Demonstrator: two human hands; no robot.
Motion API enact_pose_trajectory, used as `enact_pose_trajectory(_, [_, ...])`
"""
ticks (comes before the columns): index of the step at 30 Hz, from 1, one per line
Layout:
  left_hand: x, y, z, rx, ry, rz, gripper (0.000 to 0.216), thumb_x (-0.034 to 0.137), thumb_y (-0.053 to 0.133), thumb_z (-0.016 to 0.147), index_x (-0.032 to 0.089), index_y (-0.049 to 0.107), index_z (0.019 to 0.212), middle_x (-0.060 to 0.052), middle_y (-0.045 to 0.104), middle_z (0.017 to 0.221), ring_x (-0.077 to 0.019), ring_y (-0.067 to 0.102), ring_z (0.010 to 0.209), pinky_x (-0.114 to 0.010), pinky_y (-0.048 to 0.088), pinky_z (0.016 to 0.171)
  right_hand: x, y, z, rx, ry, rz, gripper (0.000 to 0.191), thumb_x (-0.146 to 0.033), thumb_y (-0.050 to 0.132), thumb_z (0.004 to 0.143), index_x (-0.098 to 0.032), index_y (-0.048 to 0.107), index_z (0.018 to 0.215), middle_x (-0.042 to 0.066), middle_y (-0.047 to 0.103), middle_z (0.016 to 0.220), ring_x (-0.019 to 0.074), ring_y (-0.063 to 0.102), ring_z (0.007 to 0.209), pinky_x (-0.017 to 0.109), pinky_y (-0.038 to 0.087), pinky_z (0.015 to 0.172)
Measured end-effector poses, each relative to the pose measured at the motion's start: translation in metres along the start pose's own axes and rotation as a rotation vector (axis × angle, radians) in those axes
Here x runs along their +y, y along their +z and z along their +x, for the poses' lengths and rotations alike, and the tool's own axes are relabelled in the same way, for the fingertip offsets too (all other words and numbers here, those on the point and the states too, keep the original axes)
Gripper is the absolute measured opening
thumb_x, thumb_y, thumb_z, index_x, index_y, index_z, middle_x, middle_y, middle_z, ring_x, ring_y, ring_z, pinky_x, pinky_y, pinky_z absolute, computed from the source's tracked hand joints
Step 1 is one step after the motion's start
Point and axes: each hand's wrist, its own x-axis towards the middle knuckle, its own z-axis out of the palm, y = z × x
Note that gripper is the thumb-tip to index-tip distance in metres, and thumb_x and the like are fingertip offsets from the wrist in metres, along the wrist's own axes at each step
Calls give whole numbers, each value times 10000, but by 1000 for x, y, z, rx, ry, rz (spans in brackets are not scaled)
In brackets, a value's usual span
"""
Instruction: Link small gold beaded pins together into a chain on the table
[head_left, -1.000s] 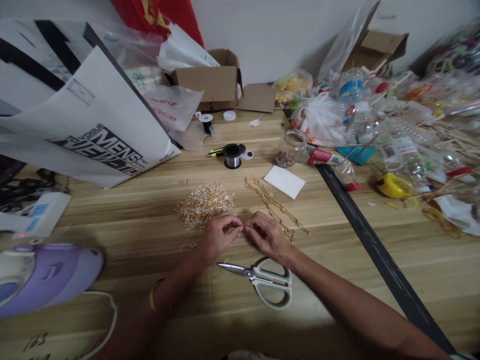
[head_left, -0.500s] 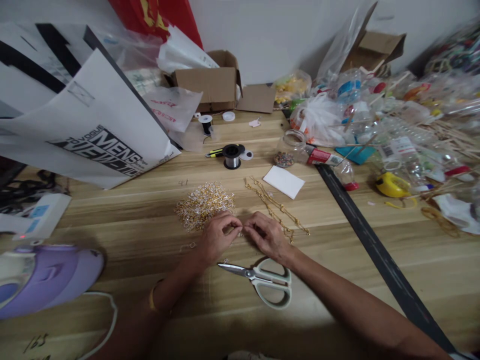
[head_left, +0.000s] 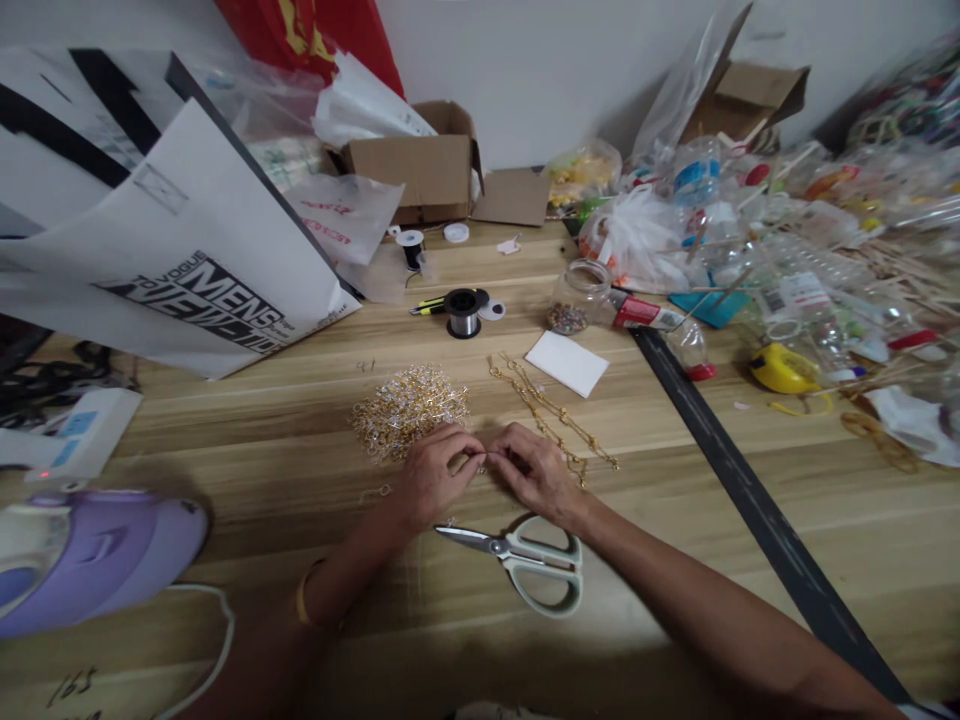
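Observation:
My left hand (head_left: pixel 442 470) and my right hand (head_left: pixel 531 472) meet fingertip to fingertip over the wooden table. Each is closed in a pinch, and whatever sits between the fingertips is too small to name. Just behind my left hand lies a heap of gold and silver jewellery pieces (head_left: pixel 409 408). Gold beaded chains (head_left: pixel 555 410) stretch out beyond my right hand. Scissors with pale handles (head_left: pixel 517 558) rest on the table on the near side of both hands, their blades slightly apart and pointing left.
Behind the heap stand a spool of silvery wire (head_left: pixel 463 314) and a spool of black thread (head_left: pixel 412 250). A white card (head_left: pixel 568 363) and a jar of beads (head_left: pixel 574 300) are to the right. A purple appliance (head_left: pixel 112 550) sits at left, bottles (head_left: pixel 802 285) clutter the right.

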Motion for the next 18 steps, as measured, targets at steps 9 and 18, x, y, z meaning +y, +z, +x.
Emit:
enact_pose_trajectory(9, [0, -1, 0, -5, 17, 24, 119, 182, 552, 845, 165, 613, 744, -33, 638, 738, -145, 577, 724, -259, 448, 685, 0, 0, 0, -16, 3, -20, 145, -237, 480, 911, -188, 551, 794, 36, 560, 715, 149, 520, 628, 256, 404, 565])
enact_pose_trajectory(18, [2, -1, 2, -5, -1, -12, 165, 145, 523, 821, 168, 609, 683, -25, 631, 690, -137, 558, 682, -249, 437, 653, 0, 0, 1, -18, -22, 13, 130, -227, 477, 915, -185, 572, 837, 48, 592, 756, 153, 554, 675, 259, 437, 606])
